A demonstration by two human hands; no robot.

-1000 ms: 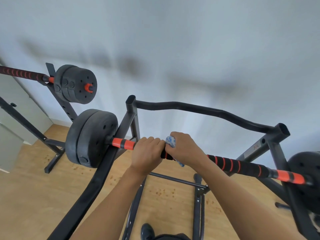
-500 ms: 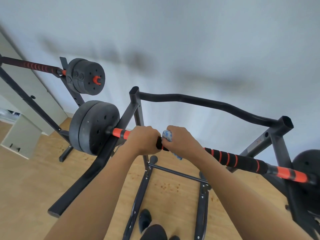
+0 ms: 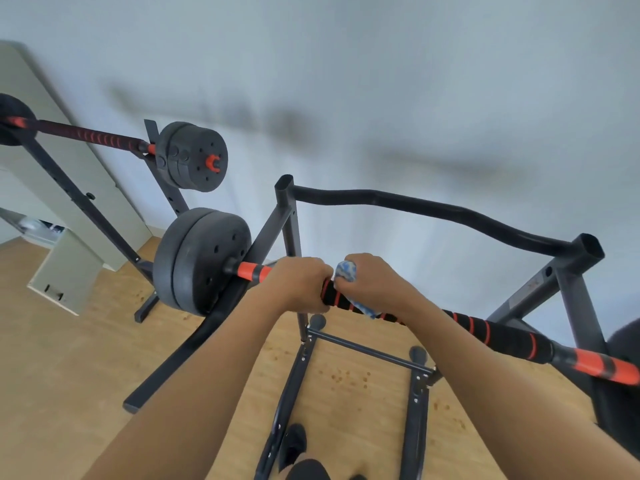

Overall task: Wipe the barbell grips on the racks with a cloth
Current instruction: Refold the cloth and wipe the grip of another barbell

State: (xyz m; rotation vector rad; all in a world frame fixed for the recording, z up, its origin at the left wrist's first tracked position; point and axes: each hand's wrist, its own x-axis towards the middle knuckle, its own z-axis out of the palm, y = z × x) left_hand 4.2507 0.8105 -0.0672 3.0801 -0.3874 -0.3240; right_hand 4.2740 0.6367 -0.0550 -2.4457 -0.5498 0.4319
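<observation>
A barbell with a black foam grip (image 3: 498,332) ringed in red lies across the near rack (image 3: 291,220). My left hand (image 3: 298,284) grips the bar just right of its orange sleeve. Beside it, my right hand (image 3: 372,282) holds a blue-and-white cloth (image 3: 346,271) wrapped on the grip; a cloth end hangs below the bar. A short stretch of grip shows between the two hands. A second barbell (image 3: 90,136) with the same kind of grip rests on the far rack at the left.
Black weight plates (image 3: 197,261) sit on the near bar's left end, another set (image 3: 195,157) on the far bar. A curved black crossbar (image 3: 433,209) spans the rack top. Pale cabinets (image 3: 79,209) stand at left on a wooden floor (image 3: 62,368). My shoe (image 3: 292,445) shows below.
The view has turned left, showing more of the far barbell and cabinets. Both hands stay on the bar, with a slightly wider gap of grip between them.
</observation>
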